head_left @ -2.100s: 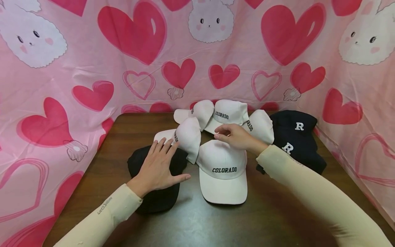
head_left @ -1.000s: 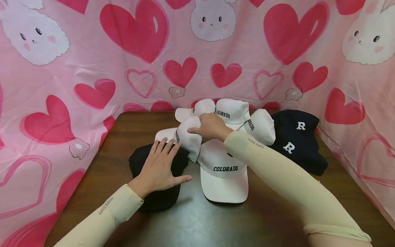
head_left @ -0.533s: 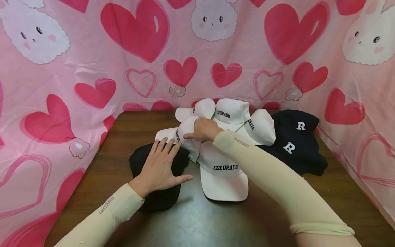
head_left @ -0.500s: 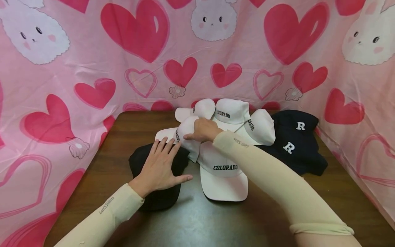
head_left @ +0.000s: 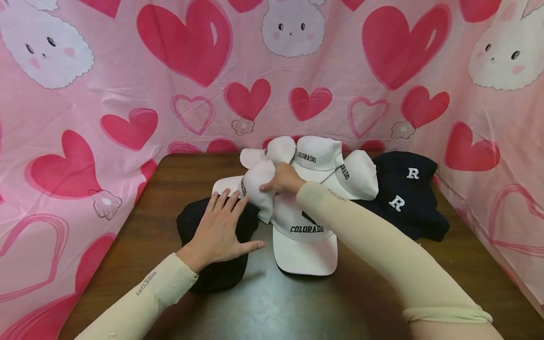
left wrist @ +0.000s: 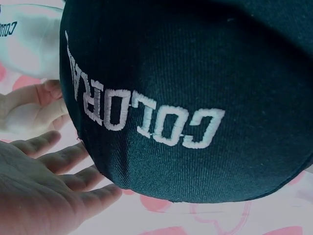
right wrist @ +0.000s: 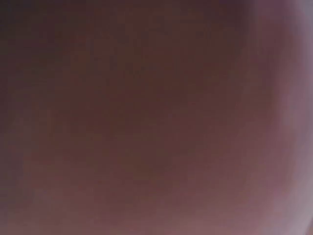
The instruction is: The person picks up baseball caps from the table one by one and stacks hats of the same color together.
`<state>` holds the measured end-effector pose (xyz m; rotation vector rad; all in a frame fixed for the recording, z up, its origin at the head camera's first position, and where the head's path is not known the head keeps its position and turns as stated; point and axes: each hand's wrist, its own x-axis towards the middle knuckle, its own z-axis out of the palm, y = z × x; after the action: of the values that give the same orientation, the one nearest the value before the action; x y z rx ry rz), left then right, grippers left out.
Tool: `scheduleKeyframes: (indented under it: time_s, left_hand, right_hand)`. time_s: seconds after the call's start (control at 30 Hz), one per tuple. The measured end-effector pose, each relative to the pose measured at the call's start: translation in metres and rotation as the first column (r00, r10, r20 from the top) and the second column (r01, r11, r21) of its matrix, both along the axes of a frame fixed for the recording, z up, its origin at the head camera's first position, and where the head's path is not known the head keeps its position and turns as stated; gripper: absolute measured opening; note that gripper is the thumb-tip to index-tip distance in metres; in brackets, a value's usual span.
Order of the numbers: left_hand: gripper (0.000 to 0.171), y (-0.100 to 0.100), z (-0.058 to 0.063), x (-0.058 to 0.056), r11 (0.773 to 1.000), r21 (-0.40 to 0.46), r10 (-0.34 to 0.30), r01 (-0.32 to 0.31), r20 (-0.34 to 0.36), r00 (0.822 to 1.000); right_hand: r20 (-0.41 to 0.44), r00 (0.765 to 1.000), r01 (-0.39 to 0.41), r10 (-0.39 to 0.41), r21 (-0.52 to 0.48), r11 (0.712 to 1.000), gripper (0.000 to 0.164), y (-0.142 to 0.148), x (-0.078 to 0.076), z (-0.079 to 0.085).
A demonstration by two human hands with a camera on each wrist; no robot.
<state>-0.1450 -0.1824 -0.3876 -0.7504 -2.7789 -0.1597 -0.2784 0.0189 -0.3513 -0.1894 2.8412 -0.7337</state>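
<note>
My left hand point(head_left: 218, 231) rests spread over a black cap point(head_left: 191, 222) at the front left. In the left wrist view this black cap point(left wrist: 195, 73) shows white COLORADO lettering, with the fingers point(left wrist: 80, 178) straight along its edge. My right hand point(head_left: 284, 179) is bent over the back of the front white COLORADO cap point(head_left: 306, 255) and grips it there. Its thumb stretches left across another white cap point(head_left: 259, 179); the other fingertips are hidden behind the crown. The front cap's brim faces me. Only a dark blur fills the right wrist view.
More white COLORADO caps point(head_left: 316, 153) sit in a cluster at the back of the brown wooden table point(head_left: 272, 302). Dark caps with a white R point(head_left: 408, 189) are stacked at the right. A pink heart-patterned cloth point(head_left: 272, 71) hangs behind and at the sides.
My right hand has moved left and down behind the front white cap, then slightly right. That cap has shifted a little back and left. My left hand stays on the black cap.
</note>
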Motion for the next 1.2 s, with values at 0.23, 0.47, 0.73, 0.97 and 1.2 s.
scheduleKeyframes:
  time_s: [0.23,0.47,0.73,0.97,1.2]
  left_hand:
    - [0.117,-0.001,0.000,0.000,1.000,0.003,-0.001,0.001,0.000,1.000]
    - [0.118,0.000,0.001,0.001,1.000,0.005,0.004,-0.004,0.000,1.000]
    - [0.119,0.000,0.000,0.001,1.000,0.012,0.005,-0.005,-0.010,1.000]
    - [0.117,0.000,0.000,0.001,1.000,0.010,0.010,-0.009,-0.013,1.000]
    - [0.115,-0.002,0.001,0.001,1.000,0.022,0.007,-0.007,-0.009,1.000]
  right_hand:
    - [0.072,0.995,0.072,-0.065,-0.108,0.992,0.062,0.006,-0.003,0.004]
    - [0.220,0.971,0.178,-0.099,-0.379,0.908,0.027,0.005,-0.002,0.011]
    - [0.144,0.987,0.140,-0.075,-0.520,0.843,0.032,0.000,0.004,0.016]
    - [0.080,0.995,0.093,-0.055,-0.618,0.780,0.012,-0.006,0.004,0.021]
    - [0.038,0.997,0.071,-0.062,-0.690,0.721,0.016,-0.011,0.009,0.033]
